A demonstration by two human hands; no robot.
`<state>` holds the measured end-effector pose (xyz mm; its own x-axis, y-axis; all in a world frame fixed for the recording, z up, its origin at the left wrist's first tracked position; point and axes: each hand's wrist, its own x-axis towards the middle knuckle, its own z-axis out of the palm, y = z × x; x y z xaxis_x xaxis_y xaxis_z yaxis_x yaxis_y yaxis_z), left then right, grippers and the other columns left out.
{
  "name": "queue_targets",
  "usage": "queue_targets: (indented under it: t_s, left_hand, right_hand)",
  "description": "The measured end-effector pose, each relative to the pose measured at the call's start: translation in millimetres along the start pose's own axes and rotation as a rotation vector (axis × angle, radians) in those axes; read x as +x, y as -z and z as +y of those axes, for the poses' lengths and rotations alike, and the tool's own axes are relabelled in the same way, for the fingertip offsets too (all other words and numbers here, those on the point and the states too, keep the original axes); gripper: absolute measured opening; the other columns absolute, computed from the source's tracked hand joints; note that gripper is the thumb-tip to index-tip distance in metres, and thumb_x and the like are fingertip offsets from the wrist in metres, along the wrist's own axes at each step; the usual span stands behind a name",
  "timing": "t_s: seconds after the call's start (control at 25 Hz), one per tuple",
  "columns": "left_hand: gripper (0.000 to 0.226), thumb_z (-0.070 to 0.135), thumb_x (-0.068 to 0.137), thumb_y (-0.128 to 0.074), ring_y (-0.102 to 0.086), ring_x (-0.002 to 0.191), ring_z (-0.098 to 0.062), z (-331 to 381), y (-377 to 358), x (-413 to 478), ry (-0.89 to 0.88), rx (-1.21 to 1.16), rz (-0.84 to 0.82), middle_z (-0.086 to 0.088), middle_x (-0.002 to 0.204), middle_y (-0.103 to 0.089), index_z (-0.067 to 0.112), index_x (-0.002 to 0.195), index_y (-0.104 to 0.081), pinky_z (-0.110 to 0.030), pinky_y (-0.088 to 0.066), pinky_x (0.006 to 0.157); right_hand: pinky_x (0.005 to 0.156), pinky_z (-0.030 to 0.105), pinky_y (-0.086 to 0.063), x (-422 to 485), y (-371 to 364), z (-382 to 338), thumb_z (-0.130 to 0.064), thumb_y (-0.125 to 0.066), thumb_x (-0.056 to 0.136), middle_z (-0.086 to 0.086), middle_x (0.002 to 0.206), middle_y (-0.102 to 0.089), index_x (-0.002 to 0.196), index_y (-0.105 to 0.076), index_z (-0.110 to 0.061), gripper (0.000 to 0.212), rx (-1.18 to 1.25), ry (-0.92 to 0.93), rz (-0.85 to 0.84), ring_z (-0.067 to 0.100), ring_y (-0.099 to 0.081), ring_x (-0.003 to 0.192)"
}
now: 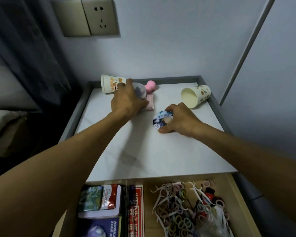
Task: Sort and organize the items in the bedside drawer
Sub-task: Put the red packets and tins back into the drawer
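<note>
A person's left grip curls round a clear plastic cup at the back of a white bench, beside the bed. The right grip pinches a round printed badge between thumb and fingers, its lower edge on the benchtop near the middle.

A pink packet lies flat just beside the left thumb, and a pink sponge sits behind it near the rear rim. Two patterned paper cups lie on their sides: the left paper cup at the back left corner, touching the fingertips, and the right paper cup at the right edge, its mouth turned toward the camera.

Below the bench the drawer stands open. Its left compartment holds a tin topped with sachets, a dark blue book, a red box and a purple-handled tool. The right compartment holds a heap of hair ties mixed with white floss picks and a clear bag.

A wall socket is set above, beside a dark curtain.
</note>
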<state>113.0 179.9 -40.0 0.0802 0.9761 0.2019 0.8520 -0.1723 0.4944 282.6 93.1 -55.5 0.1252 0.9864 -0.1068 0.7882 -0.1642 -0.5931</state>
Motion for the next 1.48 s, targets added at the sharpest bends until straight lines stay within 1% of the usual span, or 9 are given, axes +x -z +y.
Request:
queue_targets:
  t_s: [0.2,0.4,0.48,0.6,0.76,0.92,1.16,1.36,1.48]
  left_hand:
    - [0.07,0.041,0.072,-0.081,-0.056,0.102,-0.029,8,22,-15,-0.093,-0.036,0.084,-0.009,0.129,-0.049,0.024,0.128,-0.044,-0.036,-0.046,0.072]
    - [0.048,0.035,0.066,-0.085,-0.055,0.079,-0.02,22,84,-84,-0.223,-0.172,-0.005,-0.002,0.108,-0.058,0.027,0.096,-0.048,-0.029,-0.043,0.054]
    - [0.046,0.03,0.063,-0.088,-0.059,0.079,-0.02,20,101,-123,-0.215,-0.339,-0.099,-0.003,0.107,-0.06,0.028,0.09,-0.05,-0.037,-0.053,0.054]
    - [0.044,0.017,0.066,-0.087,-0.061,0.096,-0.02,9,118,-193,-0.172,-0.537,-0.276,-0.001,0.12,-0.054,0.03,0.092,-0.054,-0.025,-0.057,0.058]
    - [0.047,0.014,0.058,-0.09,-0.06,0.105,-0.014,-11,117,-253,-0.142,-0.668,-0.344,0.006,0.121,-0.054,0.038,0.087,-0.062,-0.028,-0.057,0.081]
    - [0.051,0.008,0.052,-0.093,-0.061,0.106,-0.007,-28,106,-262,-0.079,-0.719,-0.352,0.005,0.122,-0.055,0.035,0.087,-0.068,-0.028,-0.054,0.091]
    - [0.055,0.007,0.053,-0.091,-0.064,0.104,-0.008,-34,98,-263,0.106,-0.894,-0.395,0.004,0.133,-0.047,0.025,0.1,-0.068,-0.015,-0.054,0.07]
    - [0.03,0.037,0.09,-0.065,-0.068,0.102,-0.028,-38,89,-264,0.293,-1.062,-0.428,-0.01,0.117,-0.067,0.012,0.106,-0.07,-0.051,-0.054,0.092]
    - [0.026,0.03,0.095,-0.059,-0.068,0.091,-0.035,-44,89,-259,0.413,-1.144,-0.28,-0.014,0.098,-0.073,0.005,0.099,-0.066,-0.045,-0.052,0.078]
  right_hand:
    - [0.066,0.014,-0.046,-24,-1,2,-0.012,-0.082,0.075,0.0,0.111,-0.061,0.12,-0.05,-0.018,0.055,0.412,-0.05,0.114,0.009,-0.058,0.087]
    - [0.075,0.025,-0.058,-93,16,-22,-0.011,-0.064,0.093,0.005,0.107,-0.071,0.108,-0.063,-0.016,0.016,0.959,-0.12,0.091,0.014,-0.068,0.092]
    - [0.08,0.027,-0.056,-128,22,-31,-0.013,-0.059,0.095,0.007,0.106,-0.074,0.111,-0.066,-0.01,0.018,1.145,-0.113,0.03,0.015,-0.069,0.094]
    - [0.092,0.032,-0.051,-178,18,-42,-0.017,-0.063,0.09,0.012,0.107,-0.074,0.114,-0.066,-0.001,0.029,1.296,-0.144,-0.022,0.021,-0.068,0.103]
    - [0.1,0.041,-0.049,-214,-6,-59,-0.025,-0.068,0.081,0.014,0.109,-0.073,0.116,-0.066,0.0,0.043,1.301,-0.198,-0.131,0.028,-0.066,0.11]
    - [0.1,0.052,-0.049,-221,-27,-70,-0.02,-0.061,0.092,0.015,0.112,-0.072,0.118,-0.066,-0.004,0.031,1.361,-0.229,-0.222,0.03,-0.067,0.109]
    - [0.087,0.055,-0.055,-215,-55,-77,-0.02,-0.057,0.096,0.013,0.11,-0.072,0.118,-0.065,-0.011,0.025,1.368,-0.224,-0.238,0.03,-0.069,0.104]
    - [0.089,0.052,-0.056,-216,-63,-76,-0.025,-0.057,0.096,0.006,0.109,-0.074,0.117,-0.067,-0.015,0.025,1.269,-0.166,-0.207,0.022,-0.07,0.104]
    - [0.095,0.052,-0.052,-216,-69,-81,-0.041,-0.061,0.088,0.001,0.114,-0.072,0.119,-0.064,-0.019,0.038,1.179,-0.078,-0.253,0.019,-0.067,0.109]
